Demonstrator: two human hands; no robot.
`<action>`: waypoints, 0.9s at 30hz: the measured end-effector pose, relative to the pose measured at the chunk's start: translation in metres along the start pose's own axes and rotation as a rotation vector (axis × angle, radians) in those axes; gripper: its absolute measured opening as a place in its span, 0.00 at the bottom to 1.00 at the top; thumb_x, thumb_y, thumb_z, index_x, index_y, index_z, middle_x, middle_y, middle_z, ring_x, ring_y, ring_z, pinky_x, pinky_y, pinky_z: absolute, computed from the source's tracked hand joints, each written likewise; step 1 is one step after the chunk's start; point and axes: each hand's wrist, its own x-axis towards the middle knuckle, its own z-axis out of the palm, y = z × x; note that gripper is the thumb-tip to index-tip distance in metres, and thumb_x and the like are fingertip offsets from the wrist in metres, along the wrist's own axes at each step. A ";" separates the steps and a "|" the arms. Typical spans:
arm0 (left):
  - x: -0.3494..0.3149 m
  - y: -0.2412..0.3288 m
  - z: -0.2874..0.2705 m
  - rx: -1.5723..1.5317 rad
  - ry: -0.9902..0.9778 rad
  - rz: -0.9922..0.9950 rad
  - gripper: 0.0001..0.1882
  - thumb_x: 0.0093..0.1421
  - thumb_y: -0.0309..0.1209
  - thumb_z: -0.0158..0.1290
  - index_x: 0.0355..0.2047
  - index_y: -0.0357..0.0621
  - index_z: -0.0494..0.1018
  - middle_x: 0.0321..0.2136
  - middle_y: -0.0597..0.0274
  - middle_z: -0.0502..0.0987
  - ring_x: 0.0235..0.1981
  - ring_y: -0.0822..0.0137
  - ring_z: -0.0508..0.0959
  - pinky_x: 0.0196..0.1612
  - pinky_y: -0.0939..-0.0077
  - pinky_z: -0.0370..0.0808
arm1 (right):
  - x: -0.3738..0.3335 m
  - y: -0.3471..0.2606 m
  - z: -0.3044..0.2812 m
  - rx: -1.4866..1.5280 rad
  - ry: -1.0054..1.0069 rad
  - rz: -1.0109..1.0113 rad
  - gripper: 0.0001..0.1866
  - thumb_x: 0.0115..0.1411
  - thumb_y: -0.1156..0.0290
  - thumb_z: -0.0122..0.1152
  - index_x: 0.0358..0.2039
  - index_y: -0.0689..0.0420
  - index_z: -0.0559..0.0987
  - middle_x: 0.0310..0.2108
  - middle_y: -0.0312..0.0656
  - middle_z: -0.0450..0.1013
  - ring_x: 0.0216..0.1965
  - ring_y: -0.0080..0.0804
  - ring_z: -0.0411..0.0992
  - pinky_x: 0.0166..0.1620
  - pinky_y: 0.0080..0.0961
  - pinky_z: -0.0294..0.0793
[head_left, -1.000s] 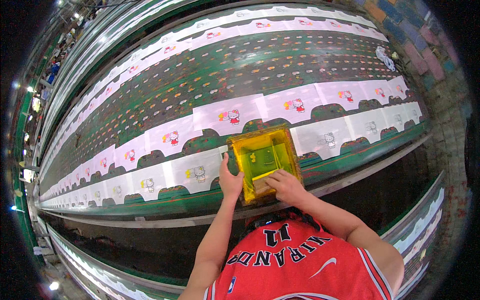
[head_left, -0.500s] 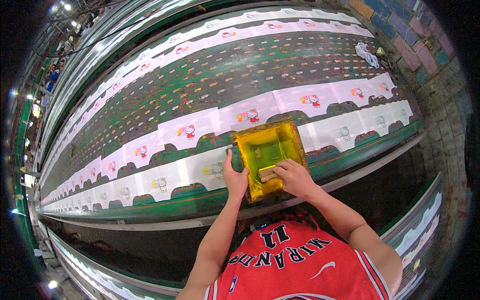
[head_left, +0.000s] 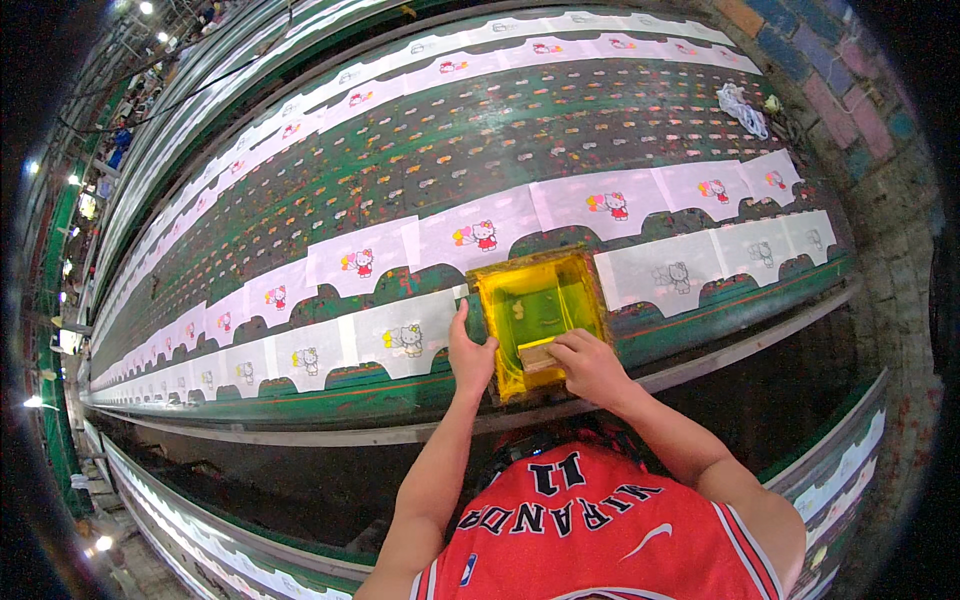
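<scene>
A screen printing frame [head_left: 602, 318] with yellow mesh and ink-stained edges rests over the near row of white fabric pieces. My left hand [head_left: 472, 355] grips its left side, thumb pointing up along the edge. In my right hand [head_left: 592, 365] is a wooden-handled squeegee [head_left: 540, 356], held inside the frame near its front end. Yellow ink pools on the mesh. Left of the frame, a white piece [head_left: 400, 340] bears a cartoon cat outline with yellow balloons; to the right, another piece [head_left: 665, 272] shows only a grey outline. The fabric beneath the frame is hidden.
Behind the frame runs a row of pieces with red and yellow cat prints [head_left: 475, 235]. The long green table [head_left: 420, 400] has a metal rail [head_left: 330, 437] along its near edge. A crumpled white bundle [head_left: 742, 110] lies at the far right, beside a brick floor [head_left: 815, 60].
The fabric rows have slid left in view, as my body and the frame shift slightly right along the table. The squeegee sits slightly lower in view; both hands keep their hold.
</scene>
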 end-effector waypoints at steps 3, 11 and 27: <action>-0.003 0.000 -0.004 0.045 0.009 -0.003 0.46 0.51 0.21 0.65 0.71 0.42 0.61 0.67 0.47 0.69 0.68 0.48 0.69 0.69 0.60 0.67 | -0.012 -0.007 -0.005 0.010 -0.014 -0.015 0.20 0.47 0.81 0.65 0.44 0.60 0.81 0.41 0.46 0.78 0.45 0.50 0.76 0.49 0.43 0.78; -0.002 -0.007 0.003 0.113 -0.024 0.053 0.45 0.54 0.23 0.64 0.72 0.44 0.59 0.67 0.48 0.67 0.68 0.47 0.68 0.68 0.59 0.68 | -0.020 0.002 0.009 -0.068 0.032 -0.112 0.22 0.44 0.80 0.66 0.43 0.61 0.80 0.46 0.48 0.78 0.49 0.52 0.76 0.52 0.43 0.79; -0.002 -0.002 -0.004 0.069 -0.054 0.024 0.46 0.53 0.22 0.64 0.72 0.43 0.59 0.64 0.47 0.70 0.66 0.46 0.70 0.65 0.57 0.70 | 0.055 0.039 0.031 -0.118 0.136 -0.134 0.17 0.47 0.82 0.65 0.41 0.60 0.80 0.41 0.47 0.78 0.46 0.52 0.76 0.50 0.44 0.78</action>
